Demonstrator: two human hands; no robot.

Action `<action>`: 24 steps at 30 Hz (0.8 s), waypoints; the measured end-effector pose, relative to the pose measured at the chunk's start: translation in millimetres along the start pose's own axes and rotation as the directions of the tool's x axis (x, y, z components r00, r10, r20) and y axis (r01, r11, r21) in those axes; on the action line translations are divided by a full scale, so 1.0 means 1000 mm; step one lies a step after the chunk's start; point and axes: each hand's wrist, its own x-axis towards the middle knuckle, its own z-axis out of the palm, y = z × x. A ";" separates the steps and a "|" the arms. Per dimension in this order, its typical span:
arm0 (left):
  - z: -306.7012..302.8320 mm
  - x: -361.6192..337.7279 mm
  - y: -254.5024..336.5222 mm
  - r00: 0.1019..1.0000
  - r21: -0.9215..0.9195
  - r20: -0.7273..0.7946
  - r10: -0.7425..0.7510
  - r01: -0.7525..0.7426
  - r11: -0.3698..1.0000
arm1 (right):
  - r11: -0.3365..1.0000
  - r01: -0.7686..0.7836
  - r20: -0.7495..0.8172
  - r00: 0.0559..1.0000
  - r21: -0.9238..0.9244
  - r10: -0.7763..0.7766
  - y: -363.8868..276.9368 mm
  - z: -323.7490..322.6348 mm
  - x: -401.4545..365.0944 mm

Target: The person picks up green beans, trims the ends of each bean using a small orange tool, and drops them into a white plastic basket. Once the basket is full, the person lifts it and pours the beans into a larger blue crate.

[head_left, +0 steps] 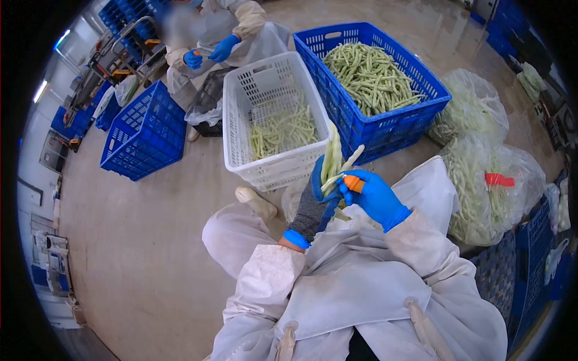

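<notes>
My left hand [316, 180] grips a few long beans [333, 157] while my right hand [378, 201] pinches an orange-handled tool [354, 183] just beside them; the next move seems to want them steady.

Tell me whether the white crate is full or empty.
Neither: the white crate is partly filled. Green beans lie low inside, its walls bare above them.

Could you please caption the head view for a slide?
Left hand holding long pale green beans, blue-gloved right hand holding a small orange tool, near a white plastic crate.
</notes>
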 end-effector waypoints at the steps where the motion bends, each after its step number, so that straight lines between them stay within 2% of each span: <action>1: 0.001 0.000 0.001 0.995 -0.181 -0.019 -0.099 0.094 0.979 | 1.000 0.003 -0.002 1.000 -0.001 -0.003 0.002 -0.009 0.003; 2: 0.001 0.000 0.003 0.980 -0.354 -0.018 -0.199 0.180 0.918 | 0.815 0.167 0.019 0.982 -0.555 -0.188 0.005 -0.025 0.009; 3: -0.001 -0.001 0.005 0.980 -0.353 -0.012 -0.198 0.181 0.918 | 0.332 0.244 0.133 0.936 -0.911 -0.325 0.005 -0.039 0.008; 4: -0.007 -0.002 0.009 0.969 -0.484 -0.011 -0.248 0.212 0.849 | 0.334 0.243 0.128 0.935 -0.911 -0.330 0.002 -0.048 0.003; 5: -0.013 -0.002 0.010 0.955 -0.608 -0.009 -0.298 0.231 0.759 | 0.531 0.123 -0.031 0.962 -0.838 -0.271 -0.002 -0.057 -0.001; 6: -0.017 -0.001 0.011 0.955 -0.613 -0.033 -0.296 0.214 0.760 | 0.698 -0.002 -0.171 0.970 -0.716 -0.172 -0.006 -0.066 -0.004; 7: -0.019 -0.001 0.008 0.953 -0.615 -0.045 -0.300 0.211 0.760 | 0.695 -0.001 -0.162 0.973 -0.719 -0.165 -0.009 -0.074 -0.007; 8: -0.021 0.000 0.004 0.958 -0.575 -0.057 -0.282 0.199 0.794 | 0.444 0.135 -0.009 0.952 -0.886 -0.307 -0.012 -0.082 -0.010; 9: -0.024 0.002 0.001 0.964 -0.531 -0.064 -0.259 0.187 0.826 | 0.144 0.249 0.173 0.899 -0.958 -0.403 -0.014 -0.084 -0.011; 10: -0.027 0.002 0.000 0.973 -0.423 -0.025 -0.229 0.197 0.884 | -0.209 0.194 0.263 0.883 -0.958 -0.388 -0.027 -0.065 -0.019; 11: -0.028 0.001 0.001 0.976 -0.419 -0.013 -0.219 0.193 0.887 | -0.208 0.184 0.256 0.879 -0.961 -0.402 -0.035 -0.052 -0.020; 13: -0.027 0.000 0.007 0.973 -0.134 0.004 -0.233 0.231 0.964 | 0.238 0.333 0.189 0.858 -0.912 -0.477 -0.053 -0.033 -0.014; 14: -0.026 0.001 0.001 0.978 -0.058 0.023 -0.207 0.208 0.976 | 0.237 0.324 0.179 0.858 -0.916 -0.481 -0.062 -0.020 -0.013; 15: -0.026 0.000 -0.003 0.978 -0.062 0.034 -0.207 0.208 0.976 | 0.181 0.443 0.299 0.802 -0.878 -0.517 -0.071 -0.006 -0.011; 16: -0.027 -0.001 -0.005 0.988 0.022 0.073 -0.133 0.131 0.991 | 0.120 0.555 0.413 0.730 -0.823 -0.545 -0.078 0.004 -0.009; 17: -0.029 -0.001 -0.007 0.991 0.104 0.116 -0.060 0.048 0.993 | 0.118 0.549 0.407 0.731 -0.827 -0.548 -0.082 0.011 -0.006; 18: -0.030 -0.002 -0.007 0.991 0.101 0.122 -0.059 0.046 0.994 | 0.068 0.569 0.476 0.743 -0.820 -0.470 -0.084 0.017 -0.004; 19: -0.031 -0.004 -0.007 0.988 0.182 0.148 -0.051 0.023 0.983 | 0.021 0.592 0.540 0.749 -0.806 -0.384 -0.086 0.019 -0.003; 20: -0.031 -0.005 -0.007 0.984 0.261 0.171 -0.045 -0.001 0.965 | -0.136 0.599 0.604 0.716 -0.789 -0.350 -0.084 0.016 0.002; 21: -0.032 -0.005 -0.006 0.985 0.260 0.169 -0.045 -0.001 0.965 | -0.137 0.600 0.605 0.716 -0.788 -0.348 -0.083 0.015 0.004; 23: -0.035 -0.006 -0.005 0.978 0.267 0.185 -0.101 0.049 0.962 | -0.343 0.538 0.625 0.745 -0.770 -0.233 -0.081 0.012 0.006; 24: -0.036 -0.007 -0.005 0.978 0.268 0.180 -0.102 0.051 0.962 | -0.343 0.542 0.628 0.743 -0.767 -0.230 -0.079 0.011 0.007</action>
